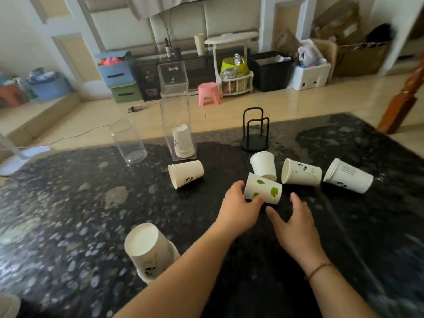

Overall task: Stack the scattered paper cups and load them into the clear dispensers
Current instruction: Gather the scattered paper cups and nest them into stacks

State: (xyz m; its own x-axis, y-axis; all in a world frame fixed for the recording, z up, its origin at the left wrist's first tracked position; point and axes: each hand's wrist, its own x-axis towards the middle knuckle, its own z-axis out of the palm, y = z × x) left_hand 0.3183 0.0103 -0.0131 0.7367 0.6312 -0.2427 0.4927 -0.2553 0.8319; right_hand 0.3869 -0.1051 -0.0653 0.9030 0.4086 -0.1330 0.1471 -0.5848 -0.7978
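White paper cup with green leaf prints [263, 188] lying on its side mid-table on the dark speckled stone tabletop [68, 203], left hand [238, 211] gripping its rim end, right hand [296, 222] spread open just beside, bare tabletop nearer the camera, other white cups [301, 172] close behind.

The left forearm [183, 267] is covering the near side of the upside-down white paper cup stack [146, 249]. The left hand [238, 212] is hiding the rim of the leaf-printed white paper cup [263, 188]. The dark speckled stone tabletop [68, 214] is blurring toward both edges. A pale object [8, 306] is being cropped at the bottom-left corner, too little showing to identify.
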